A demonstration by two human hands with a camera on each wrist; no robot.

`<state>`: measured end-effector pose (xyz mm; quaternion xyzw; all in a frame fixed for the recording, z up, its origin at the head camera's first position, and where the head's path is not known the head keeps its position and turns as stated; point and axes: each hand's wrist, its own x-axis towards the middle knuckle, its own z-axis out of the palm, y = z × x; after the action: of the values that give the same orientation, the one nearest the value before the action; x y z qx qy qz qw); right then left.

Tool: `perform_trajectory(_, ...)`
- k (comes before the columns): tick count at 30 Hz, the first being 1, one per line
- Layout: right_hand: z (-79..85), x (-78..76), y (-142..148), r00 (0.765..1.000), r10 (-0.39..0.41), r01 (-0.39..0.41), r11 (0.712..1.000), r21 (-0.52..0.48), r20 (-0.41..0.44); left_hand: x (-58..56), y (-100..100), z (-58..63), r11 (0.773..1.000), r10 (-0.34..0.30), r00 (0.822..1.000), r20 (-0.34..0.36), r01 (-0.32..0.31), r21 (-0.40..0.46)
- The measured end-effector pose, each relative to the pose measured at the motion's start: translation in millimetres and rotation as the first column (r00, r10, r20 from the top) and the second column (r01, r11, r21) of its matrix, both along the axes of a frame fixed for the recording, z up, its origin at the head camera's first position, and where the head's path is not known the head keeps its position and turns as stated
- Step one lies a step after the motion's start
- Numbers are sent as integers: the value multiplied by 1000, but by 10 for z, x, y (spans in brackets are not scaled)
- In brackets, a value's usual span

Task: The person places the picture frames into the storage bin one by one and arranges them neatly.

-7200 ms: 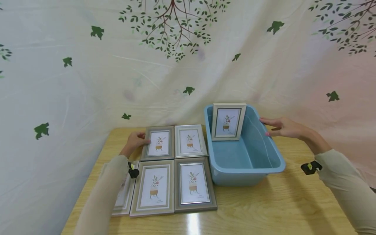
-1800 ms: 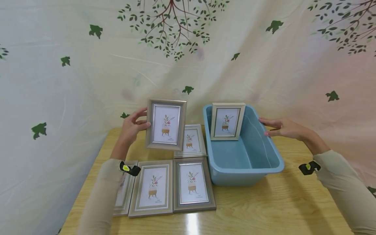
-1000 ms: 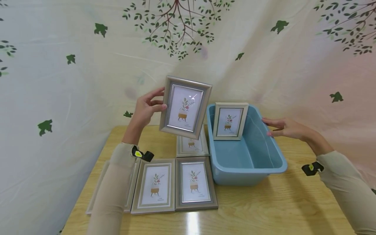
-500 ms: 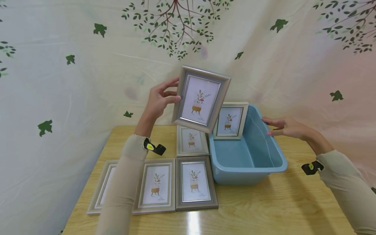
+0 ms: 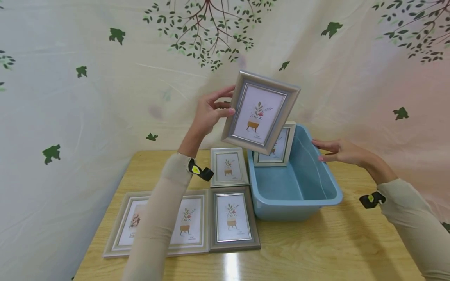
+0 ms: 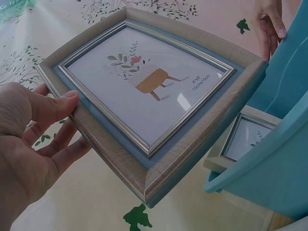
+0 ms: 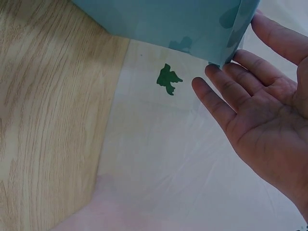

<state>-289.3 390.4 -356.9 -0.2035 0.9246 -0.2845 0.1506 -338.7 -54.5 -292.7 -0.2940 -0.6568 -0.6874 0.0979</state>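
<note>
Tilted above the left part of the blue plastic bin (image 5: 288, 211), a taupe picture frame (image 5: 261, 111) with a flower-pot print hangs from my left hand (image 5: 206, 113). That hand pinches its left side, thumb on the front border and fingers behind, as the left wrist view shows. My right hand (image 5: 348, 153) touches the bin's right rim with fairly straight fingers; in the right wrist view its fingertips (image 7: 211, 72) meet the bin's edge. Inside the bin a cream picture frame (image 5: 285, 150) stands upright against the back wall, partly hidden by the held one.
On the wooden table (image 5: 299, 249), left of the bin, lie a silver frame (image 5: 229, 168), a dark taupe frame (image 5: 232, 220), a beige frame (image 5: 188, 222) and a pale frame (image 5: 121, 230). My left sleeve covers parts of the last two. A leaf-patterned curtain (image 5: 105, 101) hangs behind.
My left hand has taken the taupe frame from the back left of the table, lifted it and carried it right, over the bin. My right hand has stayed at the rim.
</note>
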Motion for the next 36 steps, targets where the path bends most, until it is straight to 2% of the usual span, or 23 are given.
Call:
perform_trajectory(6,-7,-1,9,1000,-8,8,1000,2,-2,-20,248,-25,1000,20,1000,11,-20,-23)
perform_trajectory(12,9,18,-8,1000,-11,11,1000,-3,5,-30,452,-46,999,14,1000,14,-13,-38)
perform_trajectory(17,6,10,-11,1000,-14,14,1000,-24,16,-58,587,-86,1000,7,1000,15,-6,-20)
perform_trajectory(23,-3,-8,3,1000,-18,18,1000,-20,13,-99,731,-171,1000,1,998,56,-1,7)
perform_trajectory(30,-2,-5,-2,1000,-10,11,1000,-28,8,-121,875,-272,999,30,996,87,-26,-46)
perform_trajectory(36,-5,4,-11,1000,-17,17,1000,-17,-2,-116,965,-354,993,55,996,69,-48,-104)
